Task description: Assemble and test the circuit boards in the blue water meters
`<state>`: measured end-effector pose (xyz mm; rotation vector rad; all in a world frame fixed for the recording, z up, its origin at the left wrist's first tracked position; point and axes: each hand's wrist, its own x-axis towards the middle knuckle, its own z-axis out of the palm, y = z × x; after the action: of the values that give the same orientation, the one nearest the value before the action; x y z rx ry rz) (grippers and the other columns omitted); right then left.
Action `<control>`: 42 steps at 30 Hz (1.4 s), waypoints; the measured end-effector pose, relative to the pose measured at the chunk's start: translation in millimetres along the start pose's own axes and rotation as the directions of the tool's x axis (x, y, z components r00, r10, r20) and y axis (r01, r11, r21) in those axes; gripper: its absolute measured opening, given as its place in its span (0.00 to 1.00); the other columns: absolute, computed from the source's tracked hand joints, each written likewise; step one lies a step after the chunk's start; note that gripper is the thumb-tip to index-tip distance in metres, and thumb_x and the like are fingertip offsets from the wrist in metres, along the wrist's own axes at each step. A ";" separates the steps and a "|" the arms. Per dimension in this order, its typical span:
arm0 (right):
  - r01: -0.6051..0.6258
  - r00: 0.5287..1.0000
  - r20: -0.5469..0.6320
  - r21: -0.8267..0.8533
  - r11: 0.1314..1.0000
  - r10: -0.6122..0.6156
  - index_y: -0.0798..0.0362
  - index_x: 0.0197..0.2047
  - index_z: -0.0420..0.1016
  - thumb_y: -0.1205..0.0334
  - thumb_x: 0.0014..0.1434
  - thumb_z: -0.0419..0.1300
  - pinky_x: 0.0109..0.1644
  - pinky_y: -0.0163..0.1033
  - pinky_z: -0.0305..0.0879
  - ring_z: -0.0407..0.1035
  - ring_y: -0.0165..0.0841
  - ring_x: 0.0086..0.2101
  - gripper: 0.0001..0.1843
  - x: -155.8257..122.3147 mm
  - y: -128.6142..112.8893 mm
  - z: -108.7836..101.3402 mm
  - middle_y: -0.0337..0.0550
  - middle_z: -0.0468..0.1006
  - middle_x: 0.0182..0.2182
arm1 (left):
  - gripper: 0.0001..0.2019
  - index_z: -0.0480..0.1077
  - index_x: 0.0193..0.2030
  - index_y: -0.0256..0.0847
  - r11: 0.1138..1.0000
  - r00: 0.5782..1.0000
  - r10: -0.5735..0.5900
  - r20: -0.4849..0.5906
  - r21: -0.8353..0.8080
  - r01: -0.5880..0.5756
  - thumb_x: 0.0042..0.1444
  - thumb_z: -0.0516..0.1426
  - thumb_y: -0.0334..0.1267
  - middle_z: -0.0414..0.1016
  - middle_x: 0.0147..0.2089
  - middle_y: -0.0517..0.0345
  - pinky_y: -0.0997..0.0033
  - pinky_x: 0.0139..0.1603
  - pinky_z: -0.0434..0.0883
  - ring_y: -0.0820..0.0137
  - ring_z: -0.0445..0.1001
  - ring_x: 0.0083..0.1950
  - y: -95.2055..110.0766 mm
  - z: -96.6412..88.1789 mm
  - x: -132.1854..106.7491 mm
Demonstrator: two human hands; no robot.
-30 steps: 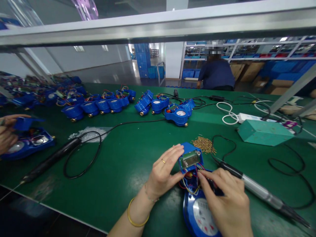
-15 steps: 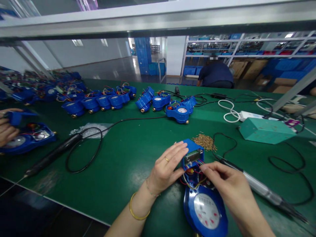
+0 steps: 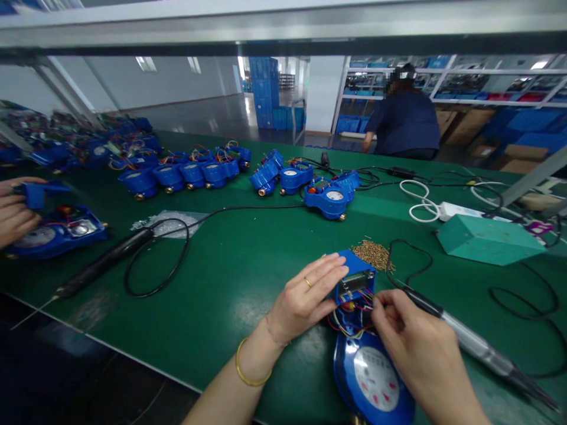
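A blue water meter (image 3: 345, 378) with a round white dial lies at the front of the table, its electronics housing opened. My left hand (image 3: 305, 292) grips the raised blue cover (image 3: 353, 261), fingers over its top and thumb below. A circuit board (image 3: 357, 283) shows inside that cover, with coloured wires (image 3: 364, 298) running down into the housing (image 3: 349, 321). At the cover's right side, my right hand (image 3: 411, 336) is closed in a pinch on the wires; its fingertips partly hide them. Right of this hand lies a silver-and-black electric screwdriver (image 3: 478, 342).
Small brass screws (image 3: 372, 255) are heaped behind the cover. More blue meters (image 3: 332, 198) stand farther back. At left, another person's hand (image 3: 18, 212) holds a meter cover near a black screwdriver (image 3: 106, 260). A teal box (image 3: 487, 239) and cables lie right. A metal shelf (image 3: 283, 26) crosses overhead.
The view has shifted slightly, moving the table things rightward. My right fingers have drawn a little closer together beside the cover; my left hand keeps its hold. The person in the background has straightened somewhat.
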<state>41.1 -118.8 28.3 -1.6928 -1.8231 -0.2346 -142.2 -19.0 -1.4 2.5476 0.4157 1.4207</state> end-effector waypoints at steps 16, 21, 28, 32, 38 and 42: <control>0.119 0.973 -0.158 -0.276 0.954 -0.167 0.59 0.37 0.76 0.60 0.74 0.47 0.26 0.36 0.59 0.73 0.30 0.22 0.21 -4.6 -10.5 7.3 0.42 0.79 0.27 | 0.26 0.61 0.66 0.34 0.999 0.999 -0.042 -0.028 0.016 0.043 0.63 0.59 0.32 0.72 0.63 0.41 0.53 0.65 0.74 0.60 0.70 0.67 0.0 -3.5 -0.6; -0.194 0.981 -0.013 0.034 0.981 0.194 0.54 0.33 0.77 0.49 0.70 0.48 0.20 0.35 0.55 0.66 0.31 0.15 0.24 -4.0 -6.8 9.9 0.36 0.71 0.17 | 0.25 0.62 0.65 0.32 0.999 0.999 -0.033 -0.041 0.026 0.035 0.62 0.60 0.31 0.73 0.62 0.39 0.55 0.66 0.73 0.60 0.70 0.67 -1.0 -2.8 -1.2; -0.713 0.701 0.541 0.513 0.478 0.464 0.58 0.38 0.76 0.37 0.58 0.59 0.24 0.33 0.57 0.66 0.32 0.23 0.28 -3.5 7.5 12.4 0.44 0.76 0.24 | 0.26 0.63 0.65 0.34 0.998 0.997 -0.060 -0.051 0.016 0.061 0.61 0.61 0.31 0.72 0.63 0.40 0.53 0.65 0.74 0.59 0.70 0.66 -2.7 -1.6 -3.1; -0.743 0.667 0.575 0.562 0.364 0.473 0.58 0.39 0.76 0.36 0.56 0.62 0.25 0.32 0.55 0.64 0.31 0.22 0.29 -5.0 5.8 12.2 0.42 0.75 0.23 | 0.26 0.64 0.64 0.34 0.997 0.993 -0.075 -0.095 -0.005 0.075 0.59 0.63 0.31 0.74 0.61 0.41 0.54 0.64 0.74 0.59 0.72 0.65 -0.9 -1.6 -1.6; -0.755 0.653 0.579 0.550 0.356 0.488 0.58 0.37 0.77 0.35 0.53 0.63 0.22 0.32 0.49 0.58 0.28 0.19 0.30 -2.4 -3.6 7.1 0.39 0.70 0.19 | 0.27 0.64 0.64 0.37 0.994 0.988 -0.103 -0.115 0.016 0.106 0.59 0.63 0.34 0.76 0.60 0.42 0.53 0.63 0.76 0.58 0.74 0.63 1.8 -1.4 0.3; -0.757 0.648 0.546 0.543 0.365 0.531 0.57 0.35 0.76 0.35 0.55 0.61 0.22 0.32 0.45 0.53 0.27 0.17 0.29 3.3 -16.0 2.1 0.34 0.63 0.14 | 0.27 0.65 0.64 0.37 0.992 0.984 -0.113 -0.138 0.039 0.119 0.58 0.64 0.33 0.77 0.58 0.43 0.54 0.63 0.76 0.59 0.76 0.61 1.9 -1.3 0.5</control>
<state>25.4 -117.5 33.0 -1.6852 -0.9611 1.0382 -142.8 -20.5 0.3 2.4260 0.6162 1.5628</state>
